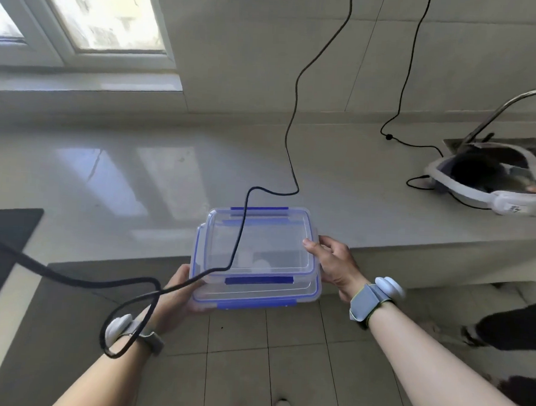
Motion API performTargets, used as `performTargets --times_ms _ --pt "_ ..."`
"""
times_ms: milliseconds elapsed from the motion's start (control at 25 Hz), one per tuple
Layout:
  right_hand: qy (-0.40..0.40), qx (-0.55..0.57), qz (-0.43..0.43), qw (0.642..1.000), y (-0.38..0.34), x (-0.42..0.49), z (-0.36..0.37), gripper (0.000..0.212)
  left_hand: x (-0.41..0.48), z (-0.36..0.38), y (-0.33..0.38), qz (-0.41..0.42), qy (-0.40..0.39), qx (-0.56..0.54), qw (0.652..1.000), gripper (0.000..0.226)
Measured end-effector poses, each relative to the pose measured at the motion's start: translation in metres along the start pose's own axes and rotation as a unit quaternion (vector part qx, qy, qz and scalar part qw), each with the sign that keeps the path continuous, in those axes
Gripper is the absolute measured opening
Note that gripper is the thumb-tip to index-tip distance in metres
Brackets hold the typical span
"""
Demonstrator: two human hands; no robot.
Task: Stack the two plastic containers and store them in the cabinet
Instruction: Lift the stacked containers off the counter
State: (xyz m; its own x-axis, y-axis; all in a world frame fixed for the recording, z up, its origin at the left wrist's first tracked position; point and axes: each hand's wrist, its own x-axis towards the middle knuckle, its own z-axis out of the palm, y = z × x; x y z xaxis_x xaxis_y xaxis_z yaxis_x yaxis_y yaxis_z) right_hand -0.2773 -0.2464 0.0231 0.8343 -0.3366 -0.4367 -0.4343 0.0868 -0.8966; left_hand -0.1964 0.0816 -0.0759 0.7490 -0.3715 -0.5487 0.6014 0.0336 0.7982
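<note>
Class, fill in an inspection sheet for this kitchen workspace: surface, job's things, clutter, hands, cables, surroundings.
Surface: glossy pale stone countertop, bare on the left.
Job's things: two clear plastic containers with blue clips, stacked, held at the counter's front edge.
Clutter: white headset on the right.
Hands: left hand and right hand grip the stack's ends.
Cables: black cable drapes across the lids.
Surroundings: window, curved metal tap, tiled floor.

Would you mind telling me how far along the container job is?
Stacking looks done: the smaller container sits on the larger container. In hand: left hand and right hand hold the stack off the counter. Left: storing it; no cabinet shows.
</note>
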Motion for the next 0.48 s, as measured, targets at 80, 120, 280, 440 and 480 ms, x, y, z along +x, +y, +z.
performTargets --times_ms 80,120,280,440,480 --pt "-0.007 0.009 0.009 1.0 0.015 -0.018 0.0 0.051 -0.016 -0.005 -0.016 -0.005 0.007 0.016 1.0 0.058" --pt "-0.011 0.008 0.014 1.0 0.023 -0.026 0.001 0.053 -0.023 -0.006 -0.023 -0.007 0.004 0.023 1.0 0.057" --pt "0.006 0.003 0.046 0.999 0.063 -0.048 0.004 0.043 -0.051 -0.015 -0.051 -0.013 0.01 0.032 0.999 0.06" --pt "0.076 -0.015 0.059 0.995 0.099 -0.04 0.005 0.038 -0.067 -0.027 -0.083 -0.022 0.013 0.02 0.999 0.052" --pt "0.082 -0.032 0.051 0.995 0.11 -0.033 0.005 0.036 -0.068 -0.031 -0.092 -0.02 0.017 0.019 0.999 0.047"
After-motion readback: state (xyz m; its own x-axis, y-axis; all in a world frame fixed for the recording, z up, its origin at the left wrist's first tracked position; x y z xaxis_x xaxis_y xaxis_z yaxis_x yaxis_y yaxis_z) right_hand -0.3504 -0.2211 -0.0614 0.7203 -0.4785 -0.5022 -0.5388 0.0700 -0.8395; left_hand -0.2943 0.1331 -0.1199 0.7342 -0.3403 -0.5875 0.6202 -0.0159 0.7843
